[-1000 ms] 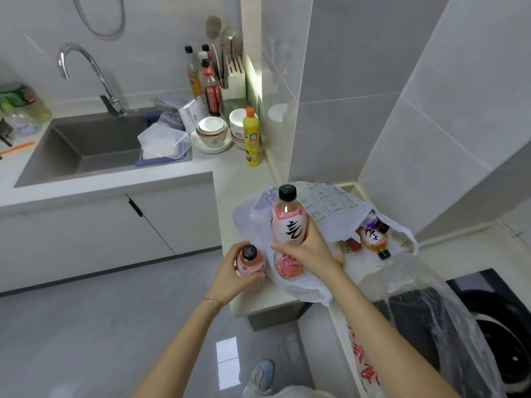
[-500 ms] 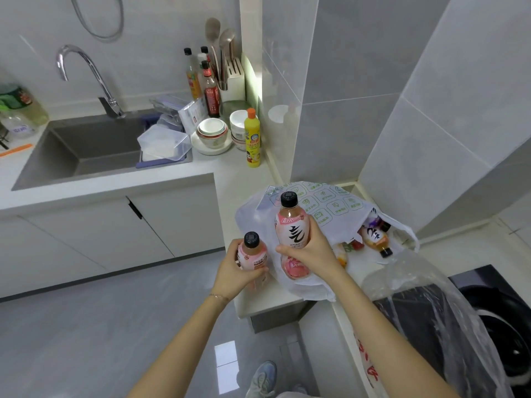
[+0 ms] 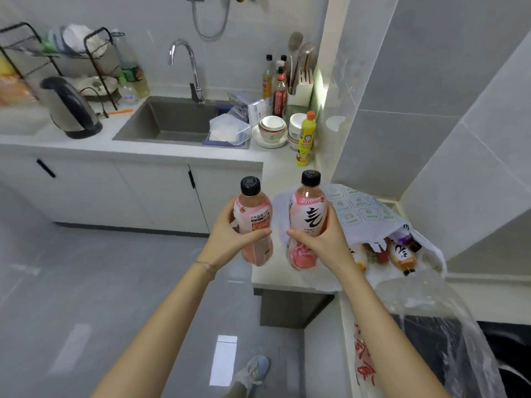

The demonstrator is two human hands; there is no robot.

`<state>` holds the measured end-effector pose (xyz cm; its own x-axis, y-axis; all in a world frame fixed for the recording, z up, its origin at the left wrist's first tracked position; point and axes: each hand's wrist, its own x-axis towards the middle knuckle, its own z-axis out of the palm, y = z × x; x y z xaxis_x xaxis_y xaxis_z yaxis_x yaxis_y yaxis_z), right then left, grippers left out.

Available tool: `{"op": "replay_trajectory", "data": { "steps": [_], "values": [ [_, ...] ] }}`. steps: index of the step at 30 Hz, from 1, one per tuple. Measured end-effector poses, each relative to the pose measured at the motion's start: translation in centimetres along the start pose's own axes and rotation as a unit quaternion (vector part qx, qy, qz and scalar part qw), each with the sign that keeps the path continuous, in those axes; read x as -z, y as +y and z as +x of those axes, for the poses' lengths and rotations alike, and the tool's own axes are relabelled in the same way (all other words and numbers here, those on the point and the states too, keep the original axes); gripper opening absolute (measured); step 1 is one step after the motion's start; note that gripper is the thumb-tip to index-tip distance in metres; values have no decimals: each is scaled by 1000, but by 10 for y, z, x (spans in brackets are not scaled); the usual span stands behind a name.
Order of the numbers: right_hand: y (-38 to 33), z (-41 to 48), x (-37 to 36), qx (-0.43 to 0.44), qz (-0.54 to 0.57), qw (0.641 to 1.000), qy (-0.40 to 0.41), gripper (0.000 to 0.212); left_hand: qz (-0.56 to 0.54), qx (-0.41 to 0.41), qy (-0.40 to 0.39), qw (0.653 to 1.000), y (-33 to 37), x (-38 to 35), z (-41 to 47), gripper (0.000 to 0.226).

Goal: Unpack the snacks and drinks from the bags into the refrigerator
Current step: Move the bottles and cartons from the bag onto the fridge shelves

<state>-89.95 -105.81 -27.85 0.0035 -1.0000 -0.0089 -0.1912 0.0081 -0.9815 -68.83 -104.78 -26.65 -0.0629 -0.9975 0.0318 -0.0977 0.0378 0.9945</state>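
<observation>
Left hand (image 3: 230, 237): arm stretched forward, thin bracelet at the wrist; fingers curled round the middle of a pink drink bottle (image 3: 254, 222), thumb across its label.
Left bottle: upright, black cap up, just left of the white bag (image 3: 359, 208).
Right hand (image 3: 324, 242): arm stretched forward; fingers wrapped round the waist of a second pink bottle (image 3: 309, 214), thumb across the front below the big black character.
Right bottle: upright, black cap up, in front of the white bag's left edge; close beside the left bottle, not touching.
Contact with counter (image 3: 273, 278): cannot tell whether either bottle base rests on it.
White bag: lies on its side on the counter, mouth open to the right.
In the bag's mouth: more bottles (image 3: 400, 254) lying down, partly hidden by the bag's torn edge; count unclear.
Clear plastic bag (image 3: 431, 311): near side of the white bag, standing crumpled, red print low on it.
Yellow soap bottle (image 3: 306, 139): beyond the white bag, upright.
Bowls (image 3: 272, 127): beyond the bag, just left of the soap bottle.
Sink (image 3: 172, 119): beyond and left of the bag.
Kettle (image 3: 69, 107): far left of the bag, past the sink.
</observation>
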Motion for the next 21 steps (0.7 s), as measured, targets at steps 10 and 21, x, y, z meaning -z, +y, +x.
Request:
{"op": "replay_trajectory", "data": {
  "steps": [10,21],
  "values": [
    [-65,-58,-105,105,23,971,-214,73,31,-37,211,976,45,75,-141,57],
    [-133,-187,-246,175,60,900,-395,73,79,-48,413,906,83,177,-349,66]
  ]
}}
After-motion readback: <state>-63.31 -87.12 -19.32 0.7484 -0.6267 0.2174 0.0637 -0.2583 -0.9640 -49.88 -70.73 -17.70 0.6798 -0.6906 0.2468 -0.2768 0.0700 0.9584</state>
